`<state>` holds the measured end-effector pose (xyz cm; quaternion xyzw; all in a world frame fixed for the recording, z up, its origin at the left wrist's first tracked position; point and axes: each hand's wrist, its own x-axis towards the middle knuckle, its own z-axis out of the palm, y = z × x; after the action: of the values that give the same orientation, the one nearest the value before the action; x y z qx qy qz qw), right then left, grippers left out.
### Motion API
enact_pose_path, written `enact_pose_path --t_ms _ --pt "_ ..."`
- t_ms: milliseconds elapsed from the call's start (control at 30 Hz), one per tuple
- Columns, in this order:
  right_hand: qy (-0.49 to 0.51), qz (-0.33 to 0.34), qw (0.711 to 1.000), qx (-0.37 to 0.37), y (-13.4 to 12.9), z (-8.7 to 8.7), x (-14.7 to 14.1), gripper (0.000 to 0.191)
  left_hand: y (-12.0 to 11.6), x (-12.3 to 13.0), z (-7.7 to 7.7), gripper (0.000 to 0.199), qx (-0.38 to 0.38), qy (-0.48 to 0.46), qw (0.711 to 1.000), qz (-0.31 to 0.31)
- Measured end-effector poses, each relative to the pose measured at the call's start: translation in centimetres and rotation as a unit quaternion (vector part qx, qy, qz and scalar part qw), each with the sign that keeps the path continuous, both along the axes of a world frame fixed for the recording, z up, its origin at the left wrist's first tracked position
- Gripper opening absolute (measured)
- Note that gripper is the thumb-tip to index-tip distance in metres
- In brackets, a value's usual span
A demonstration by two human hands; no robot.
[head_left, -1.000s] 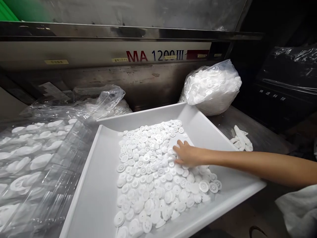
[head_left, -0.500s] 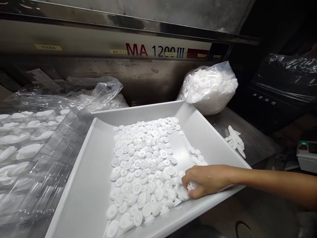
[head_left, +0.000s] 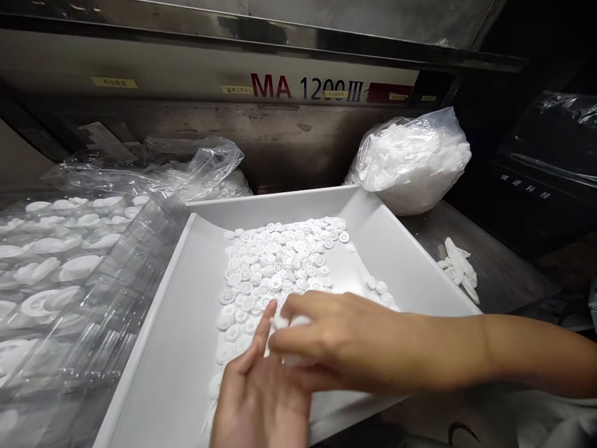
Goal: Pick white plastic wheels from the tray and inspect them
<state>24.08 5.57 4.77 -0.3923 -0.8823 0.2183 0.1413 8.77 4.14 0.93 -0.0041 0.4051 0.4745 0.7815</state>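
Observation:
Many small round white plastic wheels (head_left: 275, 252), some with spoke-like openings, lie heaped in a pale grey tray (head_left: 149, 348). My right hand (head_left: 326, 339) is over the near part of the heap, its fingers curled around a few of these white pieces. How many it holds is hidden. Just below, my left hand (head_left: 263, 398) is held palm up, with a finger stretched out beside the right fingertips. Its bare palm shows; the rest of its fingers are partly covered by my right hand.
Left of the tray are clear plastic trays (head_left: 88, 292) with larger white parts. A clear bag (head_left: 415, 155) of white pieces stands behind right, another bag (head_left: 209, 165) behind left. White gloves (head_left: 459, 267) lie at right, beneath a machine panel (head_left: 186, 78).
My right hand has moved left and lifted from the tray's right corner with white wheels in it. My left hand has come into view from below. The view has shifted slightly.

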Motion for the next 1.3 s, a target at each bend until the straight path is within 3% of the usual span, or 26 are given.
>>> enact_pose_path --t_ms 100,233,467,633,700,833,1000,1133,1300 --pt "-0.046 0.041 0.993 0.098 0.1 -1.0 -1.3 0.026 0.7 2.0 0.6 0.044 -0.035 0.025 0.999 0.03" --pt "0.032 0.035 0.999 0.02 0.5 -1.4 0.1 0.046 1.1 2.3 0.9 0.042 -0.052 0.024 0.998 0.03" --pt "0.065 0.004 0.995 -0.076 0.6 -0.1 1.7 0.045 1.3 1.8 0.6 0.04 -0.064 -0.004 0.998 0.018" --pt "0.093 -0.014 0.987 -0.128 0.7 -0.1 1.7 0.057 1.0 1.0 -0.1 0.035 -0.07 0.009 0.997 -0.039" --pt "0.098 -0.031 0.984 -0.143 0.8 0.0 1.8 0.058 1.1 1.0 -0.4 0.034 -0.071 0.004 0.997 -0.032" --pt "0.076 -0.076 0.988 -0.109 0.9 0.0 2.0 0.049 1.1 1.3 -0.2 0.036 -0.063 -0.02 0.998 0.007" --pt "0.082 -0.112 0.983 -0.119 1.0 -0.2 2.1 0.039 1.0 1.8 1.2 0.043 -0.041 0.021 0.998 0.032" --pt "0.095 -0.114 0.979 -0.14 1.1 -0.3 1.9 0.029 1.0 2.0 2.1 0.045 -0.051 -0.009 0.999 0.013" --pt "0.118 -0.111 0.983 -0.085 1.6 -0.9 1.5 0.015 0.9 1.8 1.1 0.046 -0.058 -0.07 0.995 -0.031"
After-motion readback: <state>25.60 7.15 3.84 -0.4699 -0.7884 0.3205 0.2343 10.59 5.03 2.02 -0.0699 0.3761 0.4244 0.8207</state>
